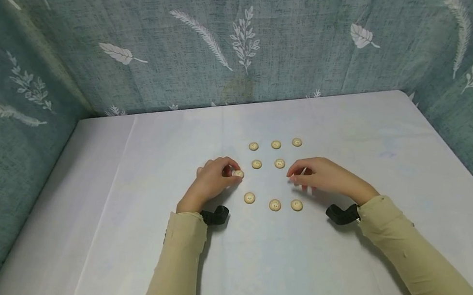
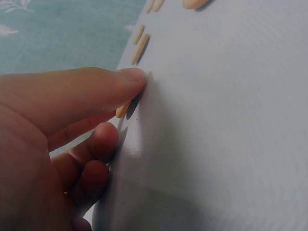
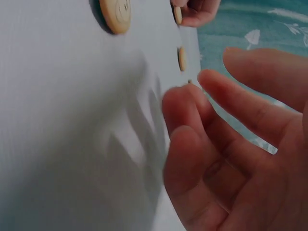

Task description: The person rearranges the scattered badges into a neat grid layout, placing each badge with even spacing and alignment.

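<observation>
With thumb and index finger, my left hand (image 1: 213,179) pinches a round pale wooden button (image 1: 239,173) at the left of the group. In the left wrist view the thumb covers part of that button (image 2: 122,110). My right hand (image 1: 325,177) holds nothing; its fingers are loosely bent, thumb apart from the index finger in the right wrist view. Closest to its fingertips lies a middle button (image 1: 280,163), with another button (image 1: 256,164) to its left. Three buttons form a back row, including one at the right end (image 1: 297,142).
Nearer the person, three more buttons lie in a front row, its middle button (image 1: 275,205) between two others. A white cloth (image 1: 165,159) with creases covers the table. Patterned green fabric (image 1: 144,35) hangs behind and at both sides. Each wrist wears a black camera mount (image 1: 215,215).
</observation>
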`<state>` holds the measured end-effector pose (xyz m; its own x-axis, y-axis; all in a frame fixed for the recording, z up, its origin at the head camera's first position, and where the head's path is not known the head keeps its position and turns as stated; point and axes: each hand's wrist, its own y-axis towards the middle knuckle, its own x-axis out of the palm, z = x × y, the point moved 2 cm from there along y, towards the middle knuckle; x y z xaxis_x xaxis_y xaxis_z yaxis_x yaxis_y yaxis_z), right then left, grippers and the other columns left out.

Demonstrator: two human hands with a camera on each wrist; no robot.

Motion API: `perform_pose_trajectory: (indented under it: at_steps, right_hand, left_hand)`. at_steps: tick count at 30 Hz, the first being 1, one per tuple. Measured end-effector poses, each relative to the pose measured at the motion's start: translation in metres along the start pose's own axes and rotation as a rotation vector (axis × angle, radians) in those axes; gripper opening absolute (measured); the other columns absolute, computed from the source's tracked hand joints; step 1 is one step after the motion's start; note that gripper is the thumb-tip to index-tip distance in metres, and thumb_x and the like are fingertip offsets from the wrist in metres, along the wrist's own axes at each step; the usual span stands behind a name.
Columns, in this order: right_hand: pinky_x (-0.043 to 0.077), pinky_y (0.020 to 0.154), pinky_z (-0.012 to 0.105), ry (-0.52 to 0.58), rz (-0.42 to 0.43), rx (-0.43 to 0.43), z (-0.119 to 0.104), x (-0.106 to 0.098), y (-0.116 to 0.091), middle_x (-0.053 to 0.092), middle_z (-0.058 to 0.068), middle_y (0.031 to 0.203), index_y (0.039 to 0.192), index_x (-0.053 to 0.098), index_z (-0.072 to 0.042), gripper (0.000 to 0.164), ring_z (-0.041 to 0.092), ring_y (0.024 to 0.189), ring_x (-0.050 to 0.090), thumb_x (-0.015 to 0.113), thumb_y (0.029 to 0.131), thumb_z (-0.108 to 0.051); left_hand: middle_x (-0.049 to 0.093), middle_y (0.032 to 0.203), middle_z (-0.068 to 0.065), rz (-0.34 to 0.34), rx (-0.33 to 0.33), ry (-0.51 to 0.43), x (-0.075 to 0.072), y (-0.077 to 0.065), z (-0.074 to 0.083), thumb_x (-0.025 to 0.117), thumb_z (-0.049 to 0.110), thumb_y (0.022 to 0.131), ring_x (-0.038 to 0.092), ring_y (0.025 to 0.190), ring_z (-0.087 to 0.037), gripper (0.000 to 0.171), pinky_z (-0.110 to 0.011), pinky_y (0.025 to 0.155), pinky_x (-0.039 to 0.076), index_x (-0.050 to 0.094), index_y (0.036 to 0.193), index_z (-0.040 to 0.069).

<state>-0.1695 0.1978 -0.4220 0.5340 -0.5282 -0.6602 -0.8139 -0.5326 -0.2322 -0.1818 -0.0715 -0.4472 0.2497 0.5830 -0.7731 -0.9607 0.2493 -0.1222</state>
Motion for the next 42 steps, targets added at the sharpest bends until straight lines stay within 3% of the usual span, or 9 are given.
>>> perform_pose_trajectory:
  at_steps: [12, 20, 32, 42]
  right_hand:
    - [0.046, 0.063, 0.033, 0.024, -0.107, -0.013, 0.002, 0.006, -0.002, 0.06, -0.002, 0.088, 0.103, 0.06, -0.019, 0.022, 0.017, 0.077, 0.055, 0.06, 0.085, -0.032]
    - [0.04, 0.065, 0.03, -0.053, -0.133, -0.053, 0.001, 0.005, -0.006, 0.056, -0.005, 0.081, 0.101, 0.061, -0.019, 0.02, 0.014, 0.074, 0.05, 0.063, 0.083, -0.029]
    - [0.04, 0.067, 0.028, -0.145, -0.203, -0.08, -0.004, 0.008, -0.011, 0.054, -0.008, 0.077, 0.1, 0.06, -0.021, 0.021, 0.01, 0.071, 0.05, 0.066, 0.08, -0.022]
    - [0.04, 0.066, 0.027, -0.225, -0.203, -0.104, -0.015, 0.01, -0.014, 0.052, -0.009, 0.072, 0.092, 0.06, -0.021, 0.018, 0.007, 0.068, 0.048, 0.069, 0.077, -0.019]
  left_hand:
    - [0.051, 0.08, 0.002, 0.008, 0.019, -0.003, -0.001, 0.0, 0.0, 0.066, 0.034, 0.079, 0.04, 0.079, -0.019, 0.022, -0.039, 0.074, 0.02, 0.058, 0.096, 0.023]
    - [0.051, 0.079, 0.001, 0.008, 0.015, 0.0, -0.001, 0.001, 0.002, 0.067, 0.034, 0.079, 0.041, 0.079, -0.018, 0.023, -0.039, 0.074, 0.021, 0.058, 0.096, 0.022]
    - [0.05, 0.079, 0.001, 0.005, 0.014, 0.0, 0.0, 0.001, 0.0, 0.067, 0.033, 0.079, 0.04, 0.079, -0.018, 0.023, -0.039, 0.073, 0.021, 0.058, 0.097, 0.022]
    - [0.05, 0.079, 0.001, 0.008, 0.008, 0.006, 0.0, -0.001, 0.001, 0.067, 0.033, 0.079, 0.041, 0.079, -0.019, 0.024, -0.039, 0.073, 0.021, 0.058, 0.097, 0.021]
